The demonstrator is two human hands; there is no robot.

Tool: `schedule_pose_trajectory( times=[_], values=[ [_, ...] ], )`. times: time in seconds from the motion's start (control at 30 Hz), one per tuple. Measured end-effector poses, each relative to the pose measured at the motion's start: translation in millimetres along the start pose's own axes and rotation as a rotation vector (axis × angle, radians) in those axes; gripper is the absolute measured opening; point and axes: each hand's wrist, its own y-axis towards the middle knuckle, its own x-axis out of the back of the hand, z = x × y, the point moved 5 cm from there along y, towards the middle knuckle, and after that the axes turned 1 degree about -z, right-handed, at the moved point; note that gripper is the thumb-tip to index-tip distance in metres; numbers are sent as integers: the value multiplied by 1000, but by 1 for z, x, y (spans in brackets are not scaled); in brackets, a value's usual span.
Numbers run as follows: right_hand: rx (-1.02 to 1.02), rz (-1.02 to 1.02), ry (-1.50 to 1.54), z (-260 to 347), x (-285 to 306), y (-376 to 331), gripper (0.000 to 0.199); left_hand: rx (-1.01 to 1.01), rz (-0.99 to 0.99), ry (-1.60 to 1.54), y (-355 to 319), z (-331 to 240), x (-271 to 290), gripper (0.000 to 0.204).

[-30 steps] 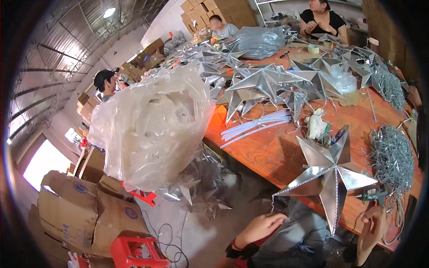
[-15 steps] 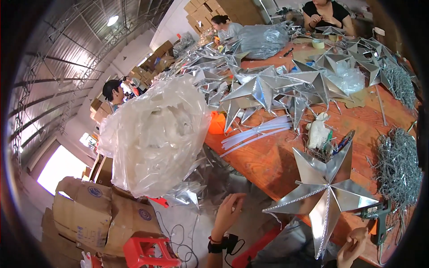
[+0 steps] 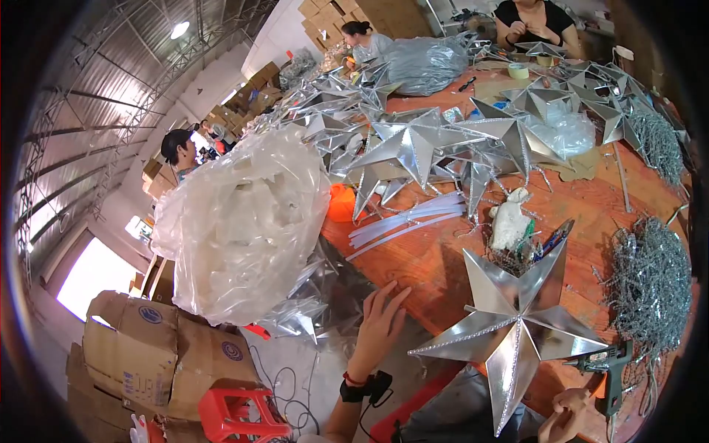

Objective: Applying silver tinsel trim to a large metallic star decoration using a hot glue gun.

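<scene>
A silver five-pointed star (image 3: 518, 316) with beaded tinsel along some ridges lies at the table's near edge, its lowest point jutting past it. My left hand (image 3: 380, 328) hovers left of the star with fingers spread, holding nothing. Right of the star's lowest point is my right hand (image 3: 567, 415); its fingers are curled together, and whatever they may hold is hidden. Close by that hand lies a dark green hot glue gun (image 3: 607, 373) with an orange trigger. Behind the star sit a white cloth-like bundle (image 3: 509, 223) and pliers (image 3: 555, 238).
Silver tinsel (image 3: 650, 284) is heaped at right. Translucent sticks (image 3: 406, 220) and piled stars (image 3: 413, 148) lie farther back. A big clear plastic bag (image 3: 244, 229) bulges at left. A red stool (image 3: 240, 415) and cardboard boxes (image 3: 159, 354) stand below. Other people sit beyond.
My left hand has risen toward the table edge, its fingers spreading wider. My right hand's fingers look more curled. The whole view has shifted slightly, so the table things appear farther left.
</scene>
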Motion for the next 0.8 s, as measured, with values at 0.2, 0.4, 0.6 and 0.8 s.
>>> schedule_pose_trajectory(
  times=[0.2,0.4,0.6,0.8],
  values=[
    [112,62,125,13,-3,24,18,25,17,-20,-2,-2,-1,41],
    [-53,96,248,6,-7,11,29,4,44,-20,0,-2,3,45],
    [101,69,129,18,-7,26,35,-4,84,-33,2,-3,6,47],
    [85,64,121,19,-6,23,40,-18,96,-20,0,-3,6,50]
  ],
)
